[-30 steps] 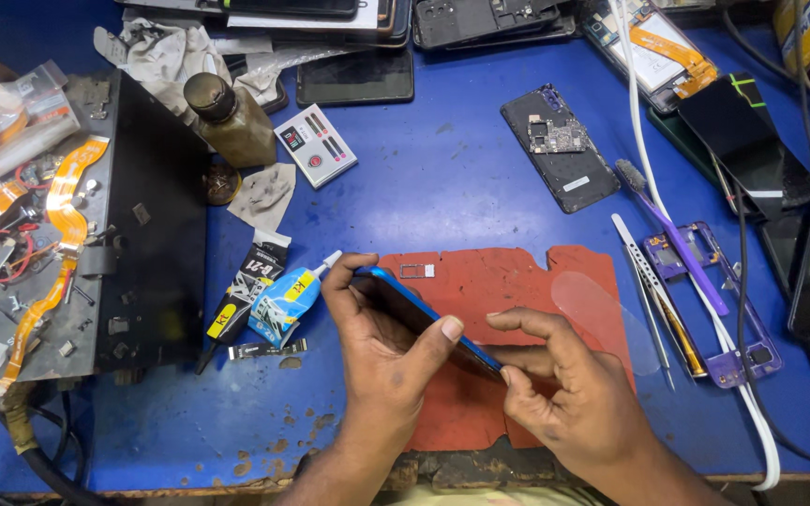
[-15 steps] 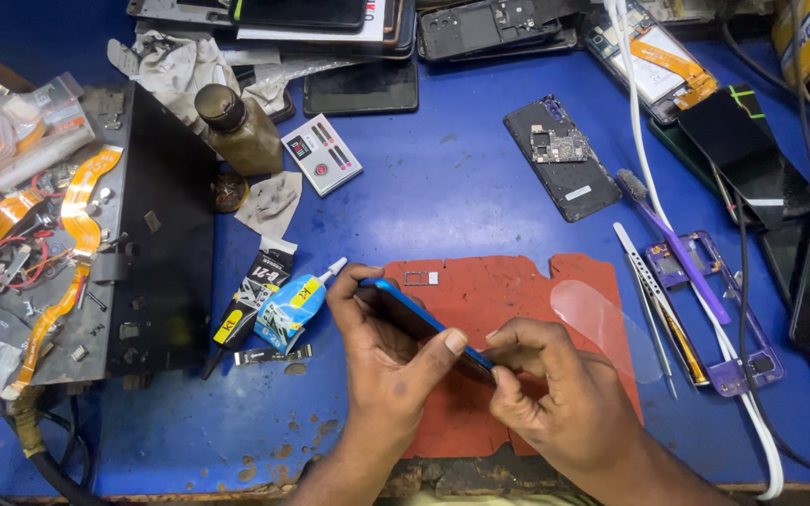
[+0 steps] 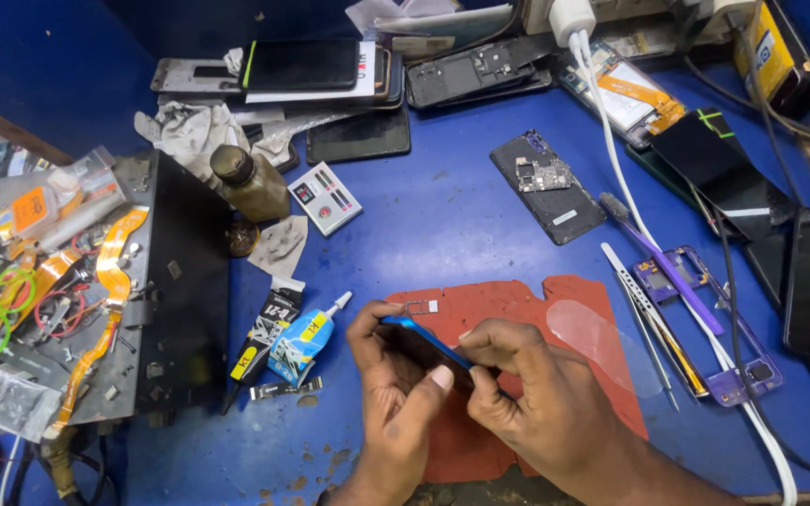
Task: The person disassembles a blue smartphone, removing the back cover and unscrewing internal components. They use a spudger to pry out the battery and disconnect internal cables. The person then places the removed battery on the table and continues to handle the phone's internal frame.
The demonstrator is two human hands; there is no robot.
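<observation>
Two hands on one blue phone, above the red mat.
Left hand (image 3: pixel 396 394) grips the phone (image 3: pixel 424 342) edge-up; right hand (image 3: pixel 527 394) fingertips pinch its rim. Glue tube (image 3: pixel 307 335) lies left; apparently mid-job, unfinished.

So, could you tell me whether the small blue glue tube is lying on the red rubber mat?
No, the small blue glue tube lies on the blue tabletop, left of the red rubber mat.

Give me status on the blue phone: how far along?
Done: its SIM tray lies out on the red mat, glue tube beside it. In hand: left hand grips the blue phone edge-up; right hand fingers pinch its edge. Left: nothing shows the phone reassembled; tweezers lie unused.
</observation>
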